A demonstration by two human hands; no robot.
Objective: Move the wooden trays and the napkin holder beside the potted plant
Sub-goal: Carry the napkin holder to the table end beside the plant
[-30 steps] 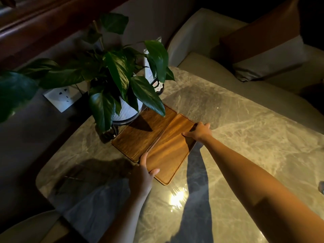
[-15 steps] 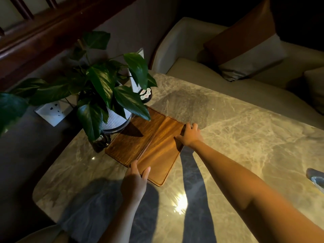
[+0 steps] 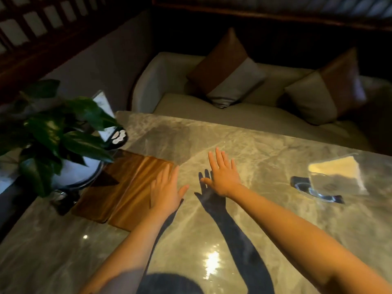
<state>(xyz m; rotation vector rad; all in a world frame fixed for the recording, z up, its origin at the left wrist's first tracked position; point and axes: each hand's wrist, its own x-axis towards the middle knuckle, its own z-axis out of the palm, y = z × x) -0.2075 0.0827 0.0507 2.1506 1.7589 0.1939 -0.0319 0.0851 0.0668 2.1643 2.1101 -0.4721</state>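
Trays (image 3: 125, 187) left of open hands (image 3: 191, 185).

A single head-worn camera looks forward and steeply down from close above the near edge of the marble worktop (image 3: 265, 158), facing the sofa (image 3: 244, 117) behind it.

Nothing readable is showing anywhere; the white marks on the dark holder (image 3: 118, 137) behind the plant are blurring beyond legibility.
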